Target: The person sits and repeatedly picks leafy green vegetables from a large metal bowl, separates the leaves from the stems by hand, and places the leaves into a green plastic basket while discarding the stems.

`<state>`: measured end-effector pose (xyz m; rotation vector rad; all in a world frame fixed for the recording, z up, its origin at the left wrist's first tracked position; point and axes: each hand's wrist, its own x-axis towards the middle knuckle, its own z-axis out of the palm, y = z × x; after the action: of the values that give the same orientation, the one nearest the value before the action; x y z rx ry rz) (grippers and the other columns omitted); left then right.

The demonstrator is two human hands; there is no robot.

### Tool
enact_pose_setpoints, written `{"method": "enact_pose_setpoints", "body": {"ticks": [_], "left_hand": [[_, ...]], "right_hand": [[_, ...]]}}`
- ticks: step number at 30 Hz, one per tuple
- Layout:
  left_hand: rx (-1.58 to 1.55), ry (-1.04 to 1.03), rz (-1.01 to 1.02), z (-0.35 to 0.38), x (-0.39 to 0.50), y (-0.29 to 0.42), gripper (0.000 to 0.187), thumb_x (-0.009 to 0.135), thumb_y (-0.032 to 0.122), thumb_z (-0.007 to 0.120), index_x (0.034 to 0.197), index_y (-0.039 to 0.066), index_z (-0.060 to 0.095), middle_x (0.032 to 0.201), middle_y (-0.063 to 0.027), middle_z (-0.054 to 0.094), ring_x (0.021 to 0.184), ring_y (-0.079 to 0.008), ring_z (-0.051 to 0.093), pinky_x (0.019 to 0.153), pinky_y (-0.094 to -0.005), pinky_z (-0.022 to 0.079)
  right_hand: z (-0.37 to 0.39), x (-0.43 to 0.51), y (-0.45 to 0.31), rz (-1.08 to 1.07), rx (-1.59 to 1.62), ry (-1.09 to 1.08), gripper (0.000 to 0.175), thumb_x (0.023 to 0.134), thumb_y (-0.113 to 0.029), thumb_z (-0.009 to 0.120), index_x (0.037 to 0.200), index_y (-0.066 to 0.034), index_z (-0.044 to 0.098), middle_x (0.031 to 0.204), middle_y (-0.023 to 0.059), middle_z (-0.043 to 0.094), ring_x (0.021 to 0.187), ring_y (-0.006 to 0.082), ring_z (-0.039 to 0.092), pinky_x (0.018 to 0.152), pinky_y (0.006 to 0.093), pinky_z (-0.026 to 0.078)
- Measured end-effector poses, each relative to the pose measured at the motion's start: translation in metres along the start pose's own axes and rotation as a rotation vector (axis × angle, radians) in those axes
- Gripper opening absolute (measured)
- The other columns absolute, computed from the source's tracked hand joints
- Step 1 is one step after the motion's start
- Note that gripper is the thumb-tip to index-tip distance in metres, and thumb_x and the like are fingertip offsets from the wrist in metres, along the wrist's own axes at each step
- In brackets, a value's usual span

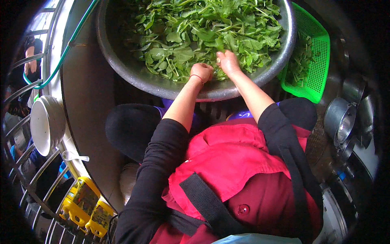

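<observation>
A wide metal basin [134,80] stands before me, heaped with loose leafy greens [182,55]. Over its near edge, my right hand [228,62] has its fingers closed around a bit of the greens, with a blurred leaf just above the fingertips. Beside it on the left, my left hand [202,72] is curled low against the leaves, a thin red band at its wrist. Its fingertips are turned away, so whether it grips a stem is hidden. The two hands are close together but apart.
At right, a green plastic basket [320,70] holds some greens, with metal pots [339,120] nearer me. Stacked white bowls [47,126], a white spoon [74,156] and yellow-lidded containers [80,198] line the left ledge. A green hose [68,48] crosses there; another person's hand [30,65] shows beyond metal bars.
</observation>
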<state>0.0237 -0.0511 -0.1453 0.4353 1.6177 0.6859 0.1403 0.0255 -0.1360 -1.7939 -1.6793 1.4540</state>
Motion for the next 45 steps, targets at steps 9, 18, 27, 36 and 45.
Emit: {"method": "enact_pose_setpoints", "body": {"ticks": [9,18,27,36,45], "left_hand": [[0.730,0.736,0.559,-0.053,-0.020,0.032,0.034,0.070,0.017,0.065,0.104,0.015,0.063,0.114,-0.0132,0.054,0.105,-0.0318,0.052,0.088,-0.0389,0.044],[0.870,0.534,0.104,-0.062,-0.005,0.028,0.078,0.072,0.053,0.064,0.134,0.017,0.036,0.141,-0.0210,0.023,0.124,-0.0366,0.036,0.100,-0.0454,0.034],[0.991,0.117,0.359,-0.042,-0.030,0.052,0.029,0.074,0.015,0.057,0.103,0.016,0.062,0.099,-0.0146,0.063,0.093,-0.0316,0.060,0.083,-0.0396,0.048],[1.290,0.269,0.617,-0.100,-0.113,0.126,0.050,0.078,0.030,0.061,0.125,0.020,0.049,0.126,-0.0156,0.048,0.113,-0.0328,0.049,0.095,-0.0391,0.041],[1.235,0.129,0.690,-0.081,-0.133,0.103,0.049,0.077,0.025,0.065,0.122,0.013,0.050,0.126,-0.0160,0.048,0.114,-0.0329,0.047,0.095,-0.0392,0.039]], "right_hand": [[0.015,-0.035,-0.035,-0.296,-0.681,-0.633,0.021,0.081,-0.013,0.046,0.094,-0.0072,0.061,0.097,0.0201,0.061,0.095,0.0351,0.057,0.083,0.0434,0.046],[-0.056,-0.043,-0.057,-0.524,-0.891,-0.344,0.024,0.077,-0.014,0.048,0.095,-0.0087,0.063,0.087,0.0170,0.061,0.089,0.0310,0.061,0.077,0.0422,0.049],[-0.325,-0.054,-0.074,-0.102,-0.458,0.236,0.034,0.085,-0.027,0.053,0.111,-0.0052,0.057,0.095,0.0149,0.063,0.084,0.0229,0.062,0.073,0.0340,0.048],[-0.124,-0.042,-0.053,-0.532,-0.706,-0.345,0.039,0.081,-0.027,0.057,0.116,-0.0095,0.056,0.111,0.0158,0.059,0.102,0.0306,0.056,0.085,0.0386,0.046],[-0.006,-0.024,-0.031,-0.315,-1.042,-0.626,0.026,0.081,-0.023,0.054,0.102,-0.0093,0.061,0.104,0.0170,0.060,0.097,0.0326,0.059,0.083,0.0429,0.047]]}}
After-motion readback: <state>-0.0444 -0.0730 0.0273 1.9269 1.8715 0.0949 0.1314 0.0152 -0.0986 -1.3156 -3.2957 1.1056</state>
